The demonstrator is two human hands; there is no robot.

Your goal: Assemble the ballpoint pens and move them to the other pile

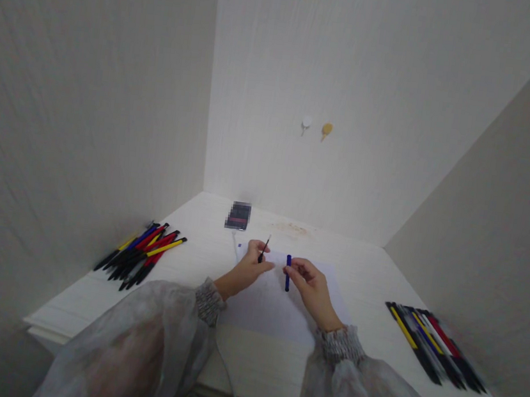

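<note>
Over a white sheet of paper (261, 307), my left hand (247, 267) holds a thin black pen part (264, 250) that points up and has a pale tip. To its right, my right hand (309, 286) pinches a blue tube (288, 273), which stands nearly upright between thumb and fingers. The two pieces are apart from each other.
A pile of black, red, yellow and blue pens (142, 254) lies at the left. More pens (435, 345) lie side by side at the right. A dark blurred object (238, 215) with a white cable sits at the back. Two hooks (327, 129) are on the wall.
</note>
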